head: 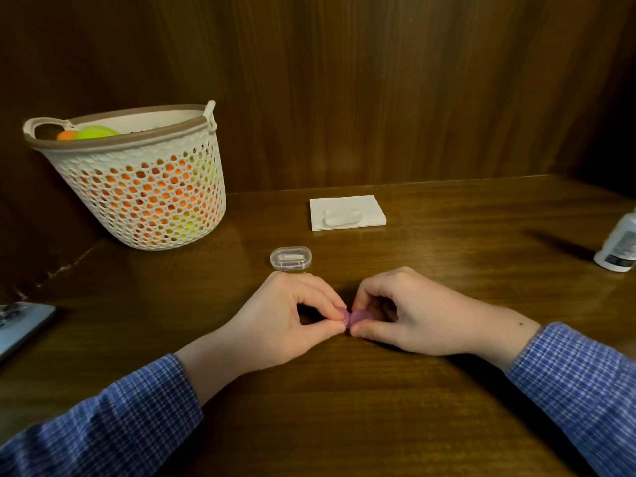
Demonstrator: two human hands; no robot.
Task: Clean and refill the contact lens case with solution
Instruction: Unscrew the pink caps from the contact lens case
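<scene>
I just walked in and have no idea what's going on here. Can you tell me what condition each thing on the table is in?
left hand: pinching the purple lens case
right hand: pinching the purple lens case
purple lens case: held low over the table, mostly hidden by fingers
clear plastic box: closed, flat on the table
folded tissue: lying flat, untouched
solution bottle: upright, at the frame's edge
basket: upright, holding orange and yellow-green things

Place: home desk nook
Evidence: wood-panelled walls [378, 80]; wooden desk [344, 407]; perforated plastic basket [144, 197] holding coloured balls
</scene>
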